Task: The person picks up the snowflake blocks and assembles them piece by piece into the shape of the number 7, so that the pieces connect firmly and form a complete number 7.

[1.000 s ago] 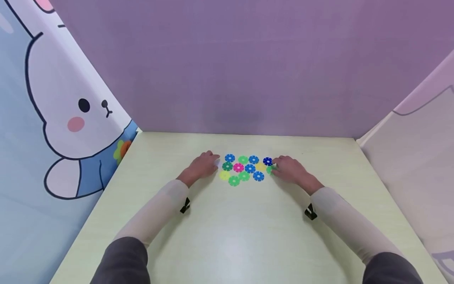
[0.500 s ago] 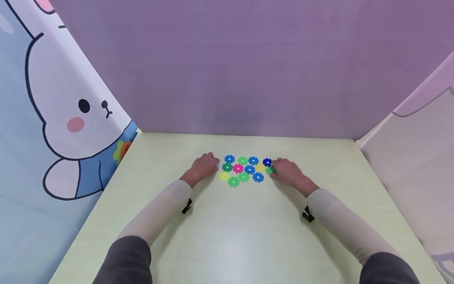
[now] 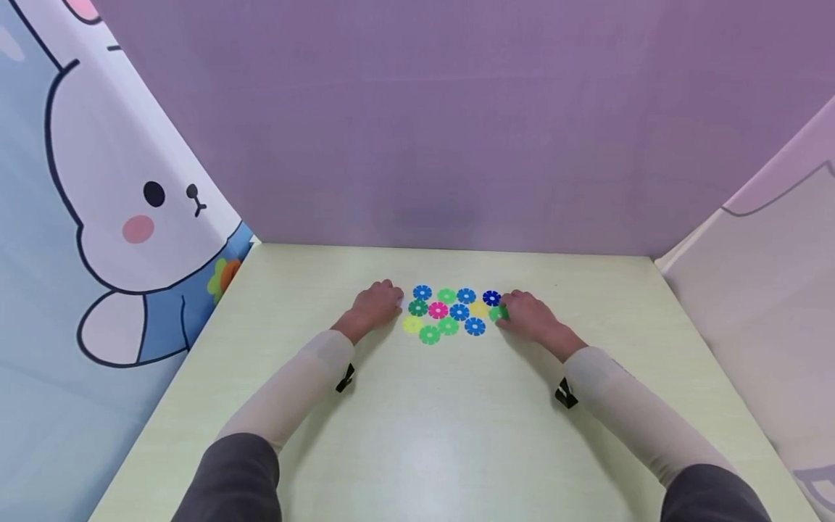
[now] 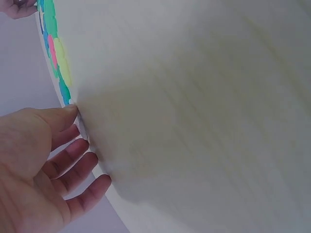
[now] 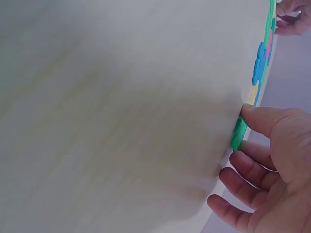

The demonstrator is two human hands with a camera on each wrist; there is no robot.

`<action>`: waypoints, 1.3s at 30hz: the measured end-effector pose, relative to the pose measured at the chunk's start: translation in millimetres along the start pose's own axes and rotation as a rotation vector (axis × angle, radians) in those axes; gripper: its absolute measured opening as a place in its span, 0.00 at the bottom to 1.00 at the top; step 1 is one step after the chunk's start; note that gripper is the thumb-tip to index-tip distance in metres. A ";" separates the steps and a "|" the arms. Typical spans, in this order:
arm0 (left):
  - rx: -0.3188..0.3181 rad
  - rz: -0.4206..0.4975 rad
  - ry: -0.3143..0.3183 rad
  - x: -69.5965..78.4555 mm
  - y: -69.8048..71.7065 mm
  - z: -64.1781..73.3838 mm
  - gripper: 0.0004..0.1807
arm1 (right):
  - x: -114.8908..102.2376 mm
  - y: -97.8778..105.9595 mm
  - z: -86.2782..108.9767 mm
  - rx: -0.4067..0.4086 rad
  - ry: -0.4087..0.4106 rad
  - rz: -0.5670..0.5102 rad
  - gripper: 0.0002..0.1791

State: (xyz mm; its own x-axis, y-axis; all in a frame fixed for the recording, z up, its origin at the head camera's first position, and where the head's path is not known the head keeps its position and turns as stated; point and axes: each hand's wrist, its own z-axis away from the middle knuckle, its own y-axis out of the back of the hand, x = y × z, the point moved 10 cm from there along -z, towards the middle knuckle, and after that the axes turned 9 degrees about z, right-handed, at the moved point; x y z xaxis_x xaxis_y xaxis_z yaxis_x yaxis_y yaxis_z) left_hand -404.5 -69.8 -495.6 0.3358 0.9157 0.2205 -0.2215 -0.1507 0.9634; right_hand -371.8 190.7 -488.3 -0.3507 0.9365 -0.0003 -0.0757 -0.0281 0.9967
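Observation:
Notched plastic snowflake discs lie flat, close together on the pale table. My left hand (image 3: 375, 306) is at their left end, thumb and forefinger on either side of a whitish disc (image 4: 82, 125), mostly hidden in the head view. At the right end, my right hand (image 3: 531, 317) pinches a green disc (image 5: 238, 132) by its edges on the tabletop. A dark blue disc (image 3: 492, 298) sits just beyond those fingertips. Between the hands lie a pink disc (image 3: 438, 310), a yellow disc (image 3: 413, 324), a blue disc (image 3: 475, 326) and several more blue and green ones.
The light wood-toned table (image 3: 424, 413) reaches back to a purple panel (image 3: 443, 130). A rabbit-printed cloth (image 3: 111, 254) hangs along the left side, and a pale printed cloth (image 3: 770, 290) along the right. A dark wrist-camera piece shows under each cuff.
Compared with a second ago, the right hand has shifted slightly left and its fingers have drawn in around the green disc. The left hand's fingers have closed in slightly. The other discs stay put.

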 end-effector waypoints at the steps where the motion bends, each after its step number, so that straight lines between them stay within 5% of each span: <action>1: 0.000 0.010 0.005 -0.5 0.2 0.1 0.22 | 0.7 0.0 -0.1 -0.003 -0.007 -0.011 0.25; 14: 0.031 0.211 0.054 -10.7 0.9 -3.5 0.21 | 2.3 2.3 -1.7 -0.027 -0.047 -0.067 0.25; 26: 0.061 0.384 0.014 -8.8 13.4 5.2 0.11 | -0.6 13.3 2.7 0.031 0.011 -0.078 0.09; 39: 0.040 0.747 0.045 -6.7 10.2 14.0 0.11 | -5.8 24.6 6.5 0.118 0.037 -0.102 0.08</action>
State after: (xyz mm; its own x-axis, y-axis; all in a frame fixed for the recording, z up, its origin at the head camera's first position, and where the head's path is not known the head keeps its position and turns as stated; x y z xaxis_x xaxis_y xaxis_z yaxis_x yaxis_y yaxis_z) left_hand -396.1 -82.7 -485.2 0.0711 0.5786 0.8125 -0.3417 -0.7512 0.5648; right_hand -365.6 186.8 -463.3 -0.3809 0.9188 -0.1032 -0.0034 0.1103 0.9939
